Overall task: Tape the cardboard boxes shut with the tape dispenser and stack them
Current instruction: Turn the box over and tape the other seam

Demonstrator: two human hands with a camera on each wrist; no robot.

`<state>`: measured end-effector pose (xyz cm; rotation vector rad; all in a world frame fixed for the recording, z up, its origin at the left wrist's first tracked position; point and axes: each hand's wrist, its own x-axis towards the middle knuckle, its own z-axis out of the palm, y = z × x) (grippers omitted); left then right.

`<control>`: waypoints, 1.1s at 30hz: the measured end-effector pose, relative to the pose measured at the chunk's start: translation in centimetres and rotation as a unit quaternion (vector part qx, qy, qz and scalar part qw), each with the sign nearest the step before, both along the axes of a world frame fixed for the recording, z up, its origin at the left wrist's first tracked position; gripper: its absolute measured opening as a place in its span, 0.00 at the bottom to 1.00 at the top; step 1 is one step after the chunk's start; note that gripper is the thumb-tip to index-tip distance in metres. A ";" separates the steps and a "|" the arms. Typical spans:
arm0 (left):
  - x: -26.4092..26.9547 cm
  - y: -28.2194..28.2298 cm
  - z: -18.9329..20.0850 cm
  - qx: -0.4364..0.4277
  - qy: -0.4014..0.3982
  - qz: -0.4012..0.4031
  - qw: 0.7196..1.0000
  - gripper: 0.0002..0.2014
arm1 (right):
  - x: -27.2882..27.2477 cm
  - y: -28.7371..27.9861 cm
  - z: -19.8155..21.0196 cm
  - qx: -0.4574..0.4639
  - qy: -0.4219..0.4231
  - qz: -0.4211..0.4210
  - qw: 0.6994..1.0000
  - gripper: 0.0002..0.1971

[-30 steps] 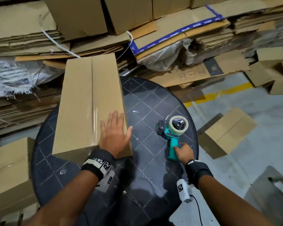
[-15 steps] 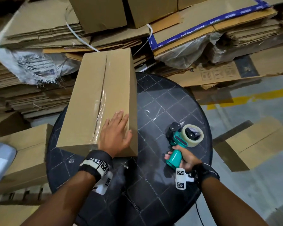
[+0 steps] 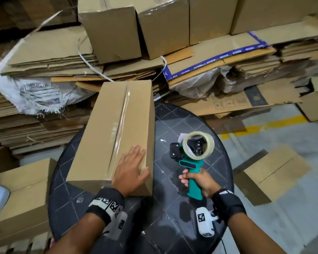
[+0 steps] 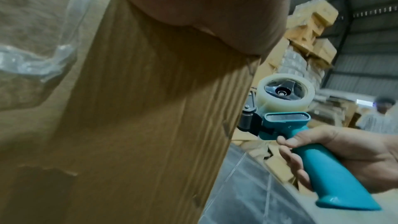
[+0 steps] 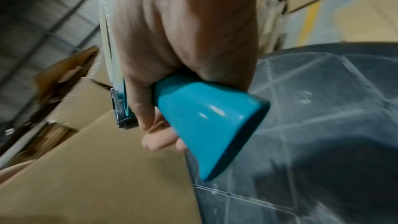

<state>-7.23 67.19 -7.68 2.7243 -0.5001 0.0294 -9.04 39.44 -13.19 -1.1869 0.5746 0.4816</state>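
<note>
A long brown cardboard box (image 3: 116, 129) lies on the round dark worktop (image 3: 182, 125) with its grid of pale lines, running from about 7 o'clock up toward 12 o'clock of the top and overhanging the far rim. A strip of clear tape (image 3: 120, 123) runs along its centre seam and folds down over the near end. The left hand (image 3: 131, 169) lies flat on the box's near right corner, fingers straight and together, thumb spread over the edge. Just right of the box, at about 3 o'clock from that hand, the right hand (image 3: 200, 182) has its fingers wrapped round the handle of a teal plastic tape dispenser (image 3: 192, 162), held upright clear of the worktop, its roll of clear tape (image 3: 198, 145) uppermost. Flattened cardboard sheets (image 3: 44, 52) and upright brown cartons (image 3: 162, 28) are piled at 12 o'clock behind the worktop; a small box (image 3: 272, 173) lies on the grey floor at 3 o'clock, another (image 3: 20, 195) at 9 o'clock.
</note>
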 end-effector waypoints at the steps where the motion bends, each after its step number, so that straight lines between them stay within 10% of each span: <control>1: 0.0 0.1 0.3 -0.039 0.027 -0.001 0.999 0.36 | 0.0 0.5 1.3 -0.015 -0.034 0.015 0.999 0.08; 4: 0.9 0.3 2.1 -0.283 0.139 0.080 0.946 0.24 | 0.2 2.8 5.8 -0.055 -0.104 0.048 0.992 0.07; 6: 1.2 0.7 4.6 -0.469 0.212 0.176 0.839 0.11 | 0.1 4.7 8.7 -0.071 -0.141 0.063 0.985 0.08; 10: 0.9 3.1 8.1 -0.666 0.375 0.195 0.615 0.23 | 0.0 8.7 12.7 -0.118 -0.195 0.115 0.967 0.08; 13: 0.7 5.9 8.8 -0.727 0.400 0.194 0.524 0.23 | 0.0 11.6 14.4 -0.161 -0.216 0.172 0.948 0.04; 25: -1.1 13.7 7.0 -0.793 0.391 0.240 0.400 0.17 | -0.7 20.4 17.4 -0.288 -0.261 0.275 0.879 0.06; 33: -1.1 16.0 5.2 -0.736 0.384 0.255 0.495 0.12 | -0.6 22.6 18.2 -0.289 -0.262 0.312 0.866 0.06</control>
